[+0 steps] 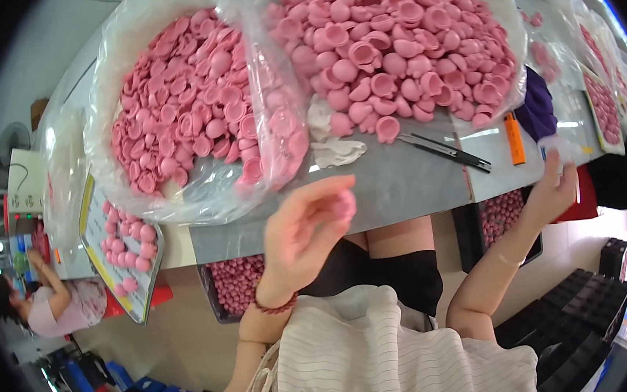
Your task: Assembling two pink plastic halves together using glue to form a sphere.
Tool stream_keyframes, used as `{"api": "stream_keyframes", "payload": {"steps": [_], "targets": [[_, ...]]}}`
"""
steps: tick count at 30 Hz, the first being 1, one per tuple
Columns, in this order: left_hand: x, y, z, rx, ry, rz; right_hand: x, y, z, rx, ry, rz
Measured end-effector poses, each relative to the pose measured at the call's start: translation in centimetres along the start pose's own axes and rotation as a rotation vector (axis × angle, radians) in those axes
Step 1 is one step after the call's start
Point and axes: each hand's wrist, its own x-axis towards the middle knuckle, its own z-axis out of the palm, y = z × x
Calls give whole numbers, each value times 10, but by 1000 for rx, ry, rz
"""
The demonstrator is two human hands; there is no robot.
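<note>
My left hand, a beaded bracelet at its wrist, is raised before the table's near edge. Its fingers are closed on a small pink rounded piece, mostly covered by them. Out to the right, my right hand pinches a small whitish translucent object, possibly a little bottle. Two clear plastic bags lie open across the table. One holds a pile of pink hollow cup-shaped pieces at the left, the other a larger pile of pink rounded pieces at the right.
A crumpled white cloth, black-handled tweezers, an orange flat tool and a purple cloth lie along the front. A tray of pink balls juts out left. Filled dark crates stand below the table. Other people sit at both sides.
</note>
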Motion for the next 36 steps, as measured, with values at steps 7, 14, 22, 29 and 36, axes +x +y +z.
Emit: {"api": "stream_keyframes", "payload": {"steps": [7, 14, 22, 29, 36], "targets": [[10, -13, -4, 40, -32, -117, -77, -136, -16, 1632, -885, 384], [12, -11, -9, -227, -10, -192, -89, -160, -2, 1511, -1093, 330], [14, -2, -9, -288, 25, -269, -95, -172, -22, 1553, -1133, 508], [9, -12, -13, -244, -18, -215, -97, -167, -16, 1623, -918, 579], [9, -7, -11, -355, 9, -237, -84, -140, 10, 1741, -495, 446]]}}
